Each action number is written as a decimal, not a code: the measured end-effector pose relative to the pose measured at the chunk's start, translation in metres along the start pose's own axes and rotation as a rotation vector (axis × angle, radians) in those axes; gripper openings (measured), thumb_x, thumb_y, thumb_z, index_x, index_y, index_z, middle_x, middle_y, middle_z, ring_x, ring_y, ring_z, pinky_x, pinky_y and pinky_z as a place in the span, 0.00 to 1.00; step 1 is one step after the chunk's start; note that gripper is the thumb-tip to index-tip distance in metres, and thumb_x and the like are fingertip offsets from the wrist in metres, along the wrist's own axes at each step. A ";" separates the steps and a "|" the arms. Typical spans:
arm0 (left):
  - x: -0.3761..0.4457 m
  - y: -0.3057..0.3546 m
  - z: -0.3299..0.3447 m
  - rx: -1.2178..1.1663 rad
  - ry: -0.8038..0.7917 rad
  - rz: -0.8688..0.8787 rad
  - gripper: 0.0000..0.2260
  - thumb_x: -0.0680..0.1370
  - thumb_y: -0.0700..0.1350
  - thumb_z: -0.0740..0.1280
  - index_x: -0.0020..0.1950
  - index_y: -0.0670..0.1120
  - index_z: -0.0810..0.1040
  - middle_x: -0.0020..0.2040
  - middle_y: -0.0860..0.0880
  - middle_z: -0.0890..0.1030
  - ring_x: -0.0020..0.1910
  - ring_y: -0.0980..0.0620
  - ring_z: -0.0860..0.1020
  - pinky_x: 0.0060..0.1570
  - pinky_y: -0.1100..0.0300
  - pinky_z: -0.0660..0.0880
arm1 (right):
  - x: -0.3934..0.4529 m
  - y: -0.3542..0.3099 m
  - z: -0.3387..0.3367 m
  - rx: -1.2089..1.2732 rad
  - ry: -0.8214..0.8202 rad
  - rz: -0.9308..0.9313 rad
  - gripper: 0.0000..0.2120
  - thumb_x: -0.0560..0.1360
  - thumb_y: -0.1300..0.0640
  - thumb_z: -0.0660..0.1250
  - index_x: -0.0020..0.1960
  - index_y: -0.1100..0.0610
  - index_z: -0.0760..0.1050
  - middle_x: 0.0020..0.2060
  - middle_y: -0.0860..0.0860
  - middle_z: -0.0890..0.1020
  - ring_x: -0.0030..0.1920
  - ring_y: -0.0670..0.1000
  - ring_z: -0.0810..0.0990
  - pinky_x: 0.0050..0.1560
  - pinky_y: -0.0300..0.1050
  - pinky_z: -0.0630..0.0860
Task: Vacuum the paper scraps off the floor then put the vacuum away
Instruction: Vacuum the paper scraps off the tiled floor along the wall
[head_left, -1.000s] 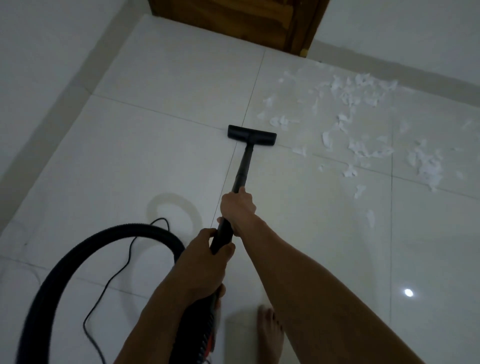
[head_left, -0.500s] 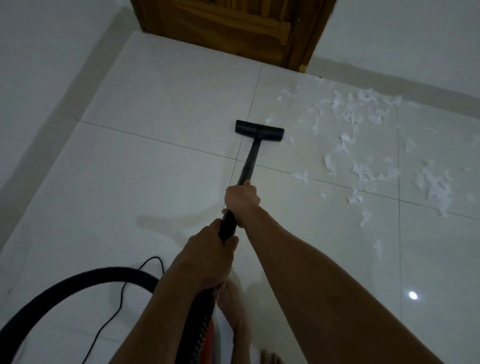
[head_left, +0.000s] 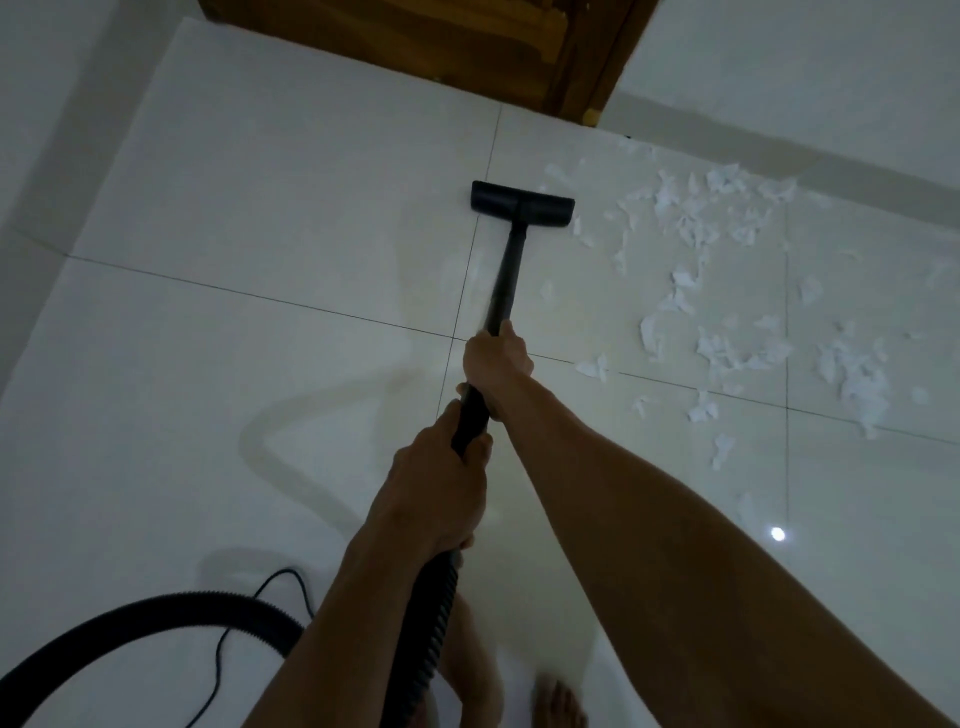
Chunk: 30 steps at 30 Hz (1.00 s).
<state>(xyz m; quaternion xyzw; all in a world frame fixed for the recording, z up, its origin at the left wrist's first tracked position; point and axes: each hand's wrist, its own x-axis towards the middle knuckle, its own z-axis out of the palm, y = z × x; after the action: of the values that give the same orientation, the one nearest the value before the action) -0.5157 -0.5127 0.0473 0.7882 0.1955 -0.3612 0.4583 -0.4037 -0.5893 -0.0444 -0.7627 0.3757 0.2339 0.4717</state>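
A black vacuum wand (head_left: 506, 270) runs forward to its flat floor head (head_left: 522, 203), which lies on the white tiles at the left edge of the paper scraps (head_left: 727, 291). My right hand (head_left: 496, 358) grips the wand higher up. Closer to me, my left hand (head_left: 441, 488) grips the wand where the ribbed black hose (head_left: 156, 618) joins. White torn scraps are scattered over the tiles to the right of the head, out to the wall.
A wooden door (head_left: 426, 36) stands at the top, with white walls on both sides. A thin black cord (head_left: 270, 597) loops on the floor beside the hose. My bare feet (head_left: 558, 701) are at the bottom edge.
The floor head has slid forward toward the door and the scraps near its front right are gone. I stepped forward; the hose loop dropped lower left.
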 end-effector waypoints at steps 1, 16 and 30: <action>0.007 0.004 -0.001 -0.006 0.003 -0.004 0.19 0.84 0.54 0.56 0.76 0.58 0.62 0.33 0.46 0.79 0.21 0.53 0.76 0.24 0.59 0.79 | 0.008 -0.005 0.000 -0.003 0.005 -0.008 0.21 0.84 0.55 0.55 0.76 0.51 0.62 0.54 0.56 0.78 0.31 0.49 0.77 0.16 0.32 0.69; 0.090 0.071 -0.007 -0.162 0.052 -0.004 0.17 0.83 0.53 0.58 0.73 0.61 0.66 0.30 0.44 0.78 0.17 0.53 0.75 0.21 0.62 0.74 | 0.101 -0.075 -0.006 -0.051 0.055 -0.028 0.23 0.80 0.52 0.58 0.75 0.48 0.63 0.55 0.55 0.80 0.48 0.57 0.84 0.47 0.53 0.84; 0.165 0.172 0.014 -0.089 0.035 0.036 0.16 0.84 0.53 0.57 0.72 0.56 0.67 0.30 0.45 0.78 0.18 0.53 0.75 0.21 0.62 0.74 | 0.191 -0.134 -0.076 -0.008 0.045 -0.033 0.26 0.79 0.56 0.60 0.76 0.51 0.62 0.57 0.57 0.79 0.49 0.59 0.84 0.47 0.56 0.84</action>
<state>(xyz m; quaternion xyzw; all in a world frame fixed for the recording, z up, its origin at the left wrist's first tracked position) -0.3015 -0.6151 0.0198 0.7765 0.2051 -0.3300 0.4961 -0.1811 -0.6878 -0.0734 -0.7756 0.3726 0.2103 0.4640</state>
